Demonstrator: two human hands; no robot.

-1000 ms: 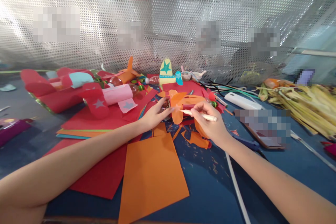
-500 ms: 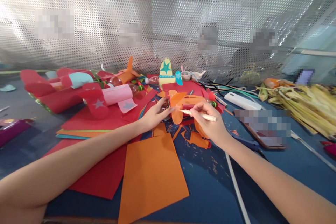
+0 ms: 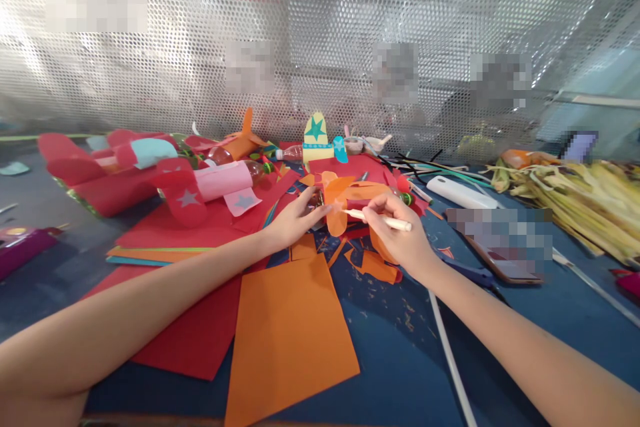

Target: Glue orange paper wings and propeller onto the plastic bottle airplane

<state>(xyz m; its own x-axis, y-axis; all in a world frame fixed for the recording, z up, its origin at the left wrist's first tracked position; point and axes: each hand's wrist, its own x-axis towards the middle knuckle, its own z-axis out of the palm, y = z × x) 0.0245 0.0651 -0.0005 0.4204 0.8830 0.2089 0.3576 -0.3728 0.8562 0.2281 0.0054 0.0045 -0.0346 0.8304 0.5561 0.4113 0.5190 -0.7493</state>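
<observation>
An orange paper-and-bottle toy airplane (image 3: 338, 221) lies at the middle of the table, with a pale star shape on its rounded wing. My left hand (image 3: 293, 223) steadies it from the left, the thumb pressed on the wing and the fingers behind. In my right hand (image 3: 400, 240) is a slim white marker pen (image 3: 398, 222), pinched between thumb and fingers, its tip at the star. Part of the airplane's body is hidden behind my right hand. Orange paper scraps (image 3: 376, 267) lie just below it.
An orange sheet (image 3: 295, 340) and red sheets (image 3: 185, 340) lie in front. Red and pink bottle airplanes (image 3: 225, 181) stand left, a yellow one (image 3: 318, 147) behind. On the right are a white glue gun (image 3: 463, 193), a phone (image 3: 493, 247), dried husks (image 3: 575, 207) and a white strip (image 3: 453, 360).
</observation>
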